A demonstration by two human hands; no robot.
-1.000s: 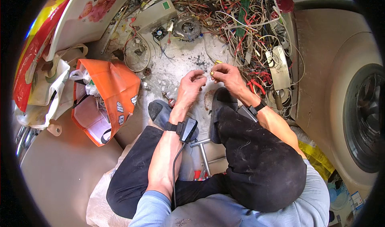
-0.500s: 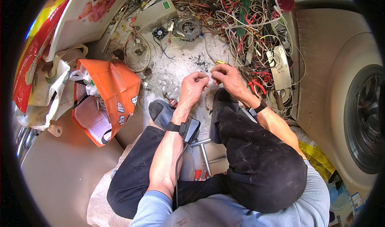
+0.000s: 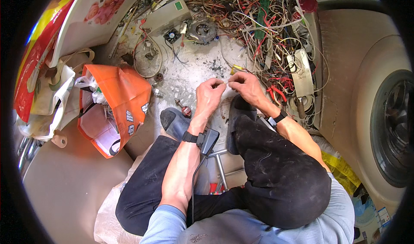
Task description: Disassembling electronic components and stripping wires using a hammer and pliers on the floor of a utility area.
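Note:
My left hand and my right hand meet almost fingertip to fingertip above the pale worktop, both closed in a pinch. A tiny pale piece seems to lie between them, too small to name. Just beyond my right hand is a yellow-handled tool or plug, partly hidden by the fingers. Red-handled pliers lie to the right of my right hand. A small red and metal part rests left of my left wrist.
A tangle of wires fills the far right. Farther off stand a grey box, a small fan and a round metal part. An orange bag is on the left, a washing machine on the right. My slippered feet flank the hands.
My fingertips have come closer together, the left hand shifting slightly right. Otherwise the scene looks the same.

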